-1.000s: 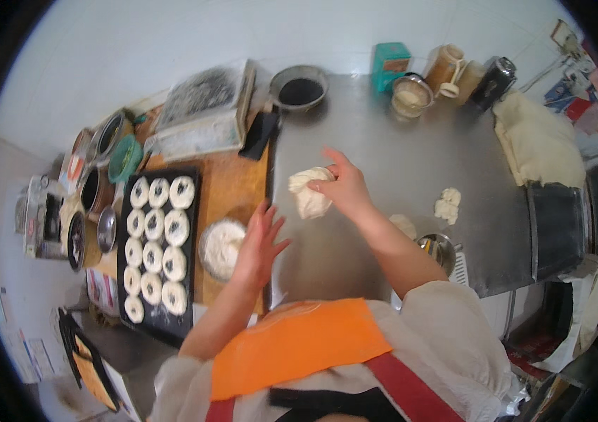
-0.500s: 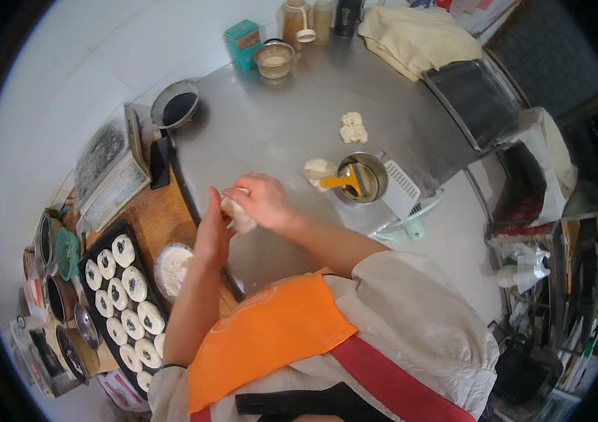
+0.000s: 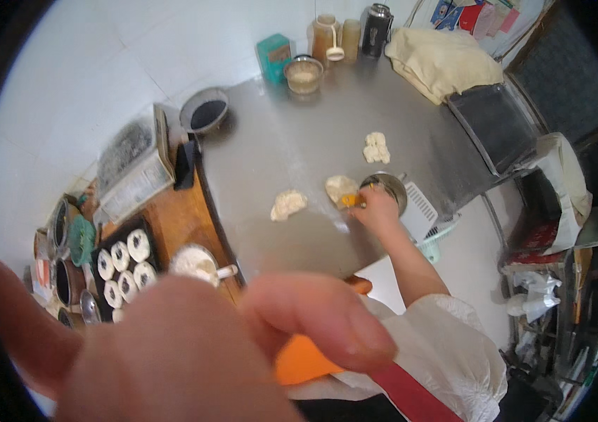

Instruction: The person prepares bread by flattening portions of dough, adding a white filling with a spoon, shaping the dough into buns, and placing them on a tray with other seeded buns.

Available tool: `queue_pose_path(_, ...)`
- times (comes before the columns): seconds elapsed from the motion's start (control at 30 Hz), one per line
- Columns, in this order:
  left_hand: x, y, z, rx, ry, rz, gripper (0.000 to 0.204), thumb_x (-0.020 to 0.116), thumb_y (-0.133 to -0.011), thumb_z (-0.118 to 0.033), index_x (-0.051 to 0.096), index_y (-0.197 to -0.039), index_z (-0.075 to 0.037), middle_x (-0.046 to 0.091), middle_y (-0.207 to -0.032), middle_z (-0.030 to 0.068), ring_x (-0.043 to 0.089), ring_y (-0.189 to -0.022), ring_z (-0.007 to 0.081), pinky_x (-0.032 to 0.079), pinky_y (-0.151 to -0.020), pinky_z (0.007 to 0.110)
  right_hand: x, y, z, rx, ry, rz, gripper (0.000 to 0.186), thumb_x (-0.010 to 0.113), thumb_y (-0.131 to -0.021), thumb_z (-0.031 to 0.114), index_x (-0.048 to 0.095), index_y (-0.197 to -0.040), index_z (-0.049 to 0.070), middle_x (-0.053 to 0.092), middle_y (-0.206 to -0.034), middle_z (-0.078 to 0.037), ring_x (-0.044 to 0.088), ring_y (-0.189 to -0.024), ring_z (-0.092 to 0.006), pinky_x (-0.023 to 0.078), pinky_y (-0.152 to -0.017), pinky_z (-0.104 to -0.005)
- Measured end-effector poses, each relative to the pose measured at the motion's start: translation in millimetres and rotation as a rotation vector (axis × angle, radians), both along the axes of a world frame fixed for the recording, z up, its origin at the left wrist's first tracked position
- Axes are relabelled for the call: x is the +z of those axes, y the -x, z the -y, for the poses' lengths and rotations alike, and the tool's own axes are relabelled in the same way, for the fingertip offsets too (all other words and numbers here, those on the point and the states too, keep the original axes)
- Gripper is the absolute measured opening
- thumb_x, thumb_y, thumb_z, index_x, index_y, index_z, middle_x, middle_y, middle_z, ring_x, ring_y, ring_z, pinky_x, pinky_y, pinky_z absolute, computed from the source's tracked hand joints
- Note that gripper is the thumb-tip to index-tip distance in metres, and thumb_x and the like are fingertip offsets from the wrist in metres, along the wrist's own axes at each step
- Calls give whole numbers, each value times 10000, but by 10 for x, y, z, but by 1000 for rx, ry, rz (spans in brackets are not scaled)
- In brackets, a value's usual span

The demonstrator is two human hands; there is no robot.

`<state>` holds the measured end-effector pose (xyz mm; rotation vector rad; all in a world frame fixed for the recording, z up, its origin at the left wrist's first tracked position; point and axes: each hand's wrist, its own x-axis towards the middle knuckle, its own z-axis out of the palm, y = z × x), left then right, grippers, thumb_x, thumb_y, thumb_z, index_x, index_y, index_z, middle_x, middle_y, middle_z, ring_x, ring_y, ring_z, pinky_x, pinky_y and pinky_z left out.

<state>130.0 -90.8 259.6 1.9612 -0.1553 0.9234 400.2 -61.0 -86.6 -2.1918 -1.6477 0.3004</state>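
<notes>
Right fingers (image 3: 368, 204) pinching yellow brush (image 3: 351, 200) over pot (image 3: 395, 186); left fingers (image 3: 330, 313) blurred, close up: cannot tell whether pinched or spread.

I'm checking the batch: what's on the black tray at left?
On the black tray, pale dough rounds with dark centres show. The blurred left hand covers its lower part; what lies there cannot be seen.

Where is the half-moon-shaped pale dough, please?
In the head view, the half-moon dough lies near centre on the grey metal table, left of the rounded pale dough by the right hand.
</notes>
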Motion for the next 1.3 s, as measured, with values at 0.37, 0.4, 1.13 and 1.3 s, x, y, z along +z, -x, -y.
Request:
queue_pose_path(0.37, -132, 101, 87, -142, -66, 112, 410, 590, -867, -380, 537, -1107, -51, 467, -866, 67, 506, -880, 221, 372, -913, 435, 178, -361, 134, -99, -388, -146, 310, 685, -724, 110, 660, -1027, 51, 626, -920, -133, 624, -860, -319, 505, -760, -418)
queue_pose_path(0.4, -172, 124, 100, -150, -55, 119, 415, 583, -870, -386, 536, -1113, -53, 469, -880, 66, 505, -891, 221, 371, -918, 435, 136, -393, 180, -67, -381, -127, 310, 685, -726, 109, 662, -1030, 53, 625, -922, -133, 621, -859, -323, 503, -759, -421)
queue_pose_path(1.13, -250, 243, 177, -211, -41, 100, 546, 450, -937, -520, 503, -1254, -78, 507, -1191, 60, 488, -1132, 224, 356, -1020, 429, -203, -779, 338, -556, -417, -924, 169, 708, -852, 128, 644, -925, -12, 636, -736, -55, 581, -553, -123, 498, -505, -258)
queue_pose_path(1.3, -294, 182, -17, -147, 6, 64, 578, 420, -952, -550, 496, -1287, -84, 516, -1262, 58, 484, -1187, 224, 352, -1043, 428, 27, -823, 494, -690, -633, -1275, 127, 681, -860, 109, 632, -923, 10, 642, -798, -83, 602, -597, -152, 516, -524, -274)
